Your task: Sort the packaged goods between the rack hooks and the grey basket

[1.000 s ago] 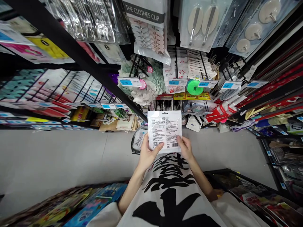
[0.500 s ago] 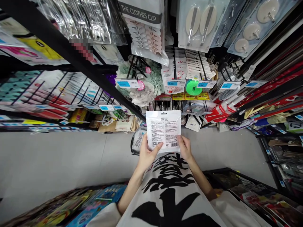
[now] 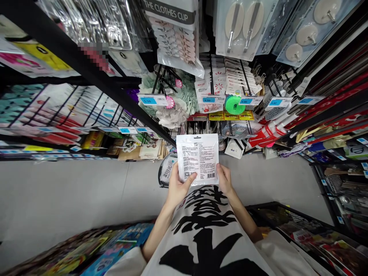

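Note:
A flat white packet (image 3: 198, 157) with black printed text, a barcode and a hang hole at its top is held upright in front of my chest. My left hand (image 3: 178, 186) grips its lower left corner, thumb lying across the printed side and the other fingers hidden behind. At the lower right edge, my right hand (image 3: 225, 179) pinches the packet, its fingertips partly out of sight. Below and behind the packet's left side, a dark-rimmed basket (image 3: 159, 178) with a white package inside is partly covered by my left hand.
Ahead stands a rack with mesh bath puffs (image 3: 174, 115), a green round item (image 3: 234, 104), a clothes clip pack (image 3: 178, 34) and hook packs (image 3: 244, 28) on pegs. A black shelf post (image 3: 115, 92) slants across the left. Grey floor (image 3: 138, 191) runs between shelves; goods displays (image 3: 115, 249) stand behind me.
The packet stays in both hands with nearly the same grip. The view has shifted very slightly; nothing was picked up or let go.

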Motion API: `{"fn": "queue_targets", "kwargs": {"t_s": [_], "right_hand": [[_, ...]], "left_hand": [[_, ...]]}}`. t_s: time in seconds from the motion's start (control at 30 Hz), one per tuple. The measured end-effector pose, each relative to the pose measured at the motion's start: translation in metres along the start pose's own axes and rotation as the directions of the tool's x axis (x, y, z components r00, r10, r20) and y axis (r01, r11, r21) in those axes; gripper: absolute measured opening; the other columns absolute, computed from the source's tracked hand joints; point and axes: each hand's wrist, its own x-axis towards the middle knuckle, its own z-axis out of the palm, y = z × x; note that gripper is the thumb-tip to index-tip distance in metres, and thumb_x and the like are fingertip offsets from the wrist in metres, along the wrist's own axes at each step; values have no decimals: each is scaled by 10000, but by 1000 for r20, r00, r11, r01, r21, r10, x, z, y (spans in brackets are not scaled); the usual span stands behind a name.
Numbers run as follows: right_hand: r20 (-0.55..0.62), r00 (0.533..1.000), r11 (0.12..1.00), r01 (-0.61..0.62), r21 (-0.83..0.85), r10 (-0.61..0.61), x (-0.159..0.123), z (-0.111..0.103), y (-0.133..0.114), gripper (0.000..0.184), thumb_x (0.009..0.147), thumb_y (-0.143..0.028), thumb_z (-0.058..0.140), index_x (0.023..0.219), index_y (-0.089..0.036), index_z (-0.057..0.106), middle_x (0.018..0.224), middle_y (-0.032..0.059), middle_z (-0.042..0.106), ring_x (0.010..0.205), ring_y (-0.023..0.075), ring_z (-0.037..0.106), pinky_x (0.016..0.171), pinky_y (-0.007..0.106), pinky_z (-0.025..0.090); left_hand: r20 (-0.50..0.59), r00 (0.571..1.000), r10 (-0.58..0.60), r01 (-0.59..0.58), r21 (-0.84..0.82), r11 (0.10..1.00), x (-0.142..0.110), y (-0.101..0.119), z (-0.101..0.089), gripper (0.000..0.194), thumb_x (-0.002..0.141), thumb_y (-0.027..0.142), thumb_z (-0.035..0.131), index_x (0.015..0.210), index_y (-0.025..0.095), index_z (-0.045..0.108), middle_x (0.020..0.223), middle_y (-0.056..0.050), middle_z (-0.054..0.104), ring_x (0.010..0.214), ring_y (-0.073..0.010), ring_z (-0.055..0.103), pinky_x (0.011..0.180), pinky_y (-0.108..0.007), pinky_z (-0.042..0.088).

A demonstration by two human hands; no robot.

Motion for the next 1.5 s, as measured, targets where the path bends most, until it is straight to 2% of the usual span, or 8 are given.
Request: {"fn": "queue_targets", "kwargs": {"t_s": [0.27, 0.33, 0.5, 0.63, 1.07, 1.23, 1.4, 1.5], "right_hand": [[126, 992, 999, -33, 39, 28, 2, 0, -2, 382, 978, -538, 625, 1040, -183, 750, 896, 47, 726, 794, 214, 632, 691, 288, 505], [130, 991, 999, -41, 31, 36, 2, 0, -2, 370, 975, -524, 637, 1063, -183, 750, 908, 45, 738, 768, 204, 636, 668, 282, 510], [137, 987, 997, -83, -1, 82, 3, 0, 0, 411, 985, -563, 603, 992, -176, 740, 766, 24, 697, 606, 169, 589, 515, 257, 471], [125, 982, 988, -145, 42, 139, 3, 3, 2, 490, 968, -638, 581, 969, -171, 732, 746, 35, 684, 577, 171, 582, 470, 261, 483], [84, 990, 991, -117, 67, 111, 4, 6, 3, 474, 976, -626, 581, 918, -173, 707, 746, 29, 667, 582, 161, 567, 489, 257, 458], [57, 994, 993, -95, 69, 91, 6, 8, 0, 481, 966, -634, 587, 895, -174, 710, 791, 37, 677, 644, 167, 556, 556, 262, 446], [24, 996, 994, -82, 75, 80, 8, 8, -1, 499, 961, -664, 562, 847, -189, 665, 736, 13, 606, 651, 164, 494, 576, 263, 391], [-47, 997, 998, -56, 34, 57, 10, 7, -1, 537, 949, -687, 558, 714, -204, 553, 649, -21, 477, 611, 144, 383, 565, 265, 318]], "left_hand": [[4, 1000, -7, 7, -17, 1000, 0, -6, -3, 604, 816, 361, 808, 1342, 234, 539, 1285, -94, 648, 1195, -287, 634, 1022, -431, 511], [-1, 1000, -10, 10, -24, 1000, 0, -6, -4, 606, 810, 359, 812, 1338, 231, 543, 1282, -94, 650, 1196, -289, 635, 1029, -434, 508], [-7, 1000, -3, 3, -11, 1000, 1, 0, -3, 590, 813, 369, 810, 1323, 228, 549, 1278, -97, 654, 1187, -285, 643, 1032, -439, 516], [-8, 1000, 12, -12, -11, 1000, 2, 5, -3, 586, 821, 390, 804, 1317, 222, 543, 1265, -102, 664, 1166, -282, 660, 1010, -433, 541], [34, 999, -26, 28, -43, 999, 5, 0, -5, 631, 808, 384, 816, 1347, 225, 531, 1288, -114, 661, 1185, -299, 652, 1034, -476, 529], [18, 999, -28, 29, -36, 999, 6, 4, -4, 650, 788, 388, 834, 1341, 226, 534, 1303, -113, 658, 1197, -301, 652, 1049, -478, 527], [35, 996, -79, 83, -137, 987, 7, 1, -3, 799, 810, 381, 825, 1471, 251, 397, 1282, -133, 697, 1146, -281, 700, 993, -450, 571], [1, 998, -62, 61, -154, 986, 9, -3, -4, 807, 839, 382, 802, 1504, 271, 357, 1358, -153, 662, 1118, -249, 714, 940, -394, 590]]}}
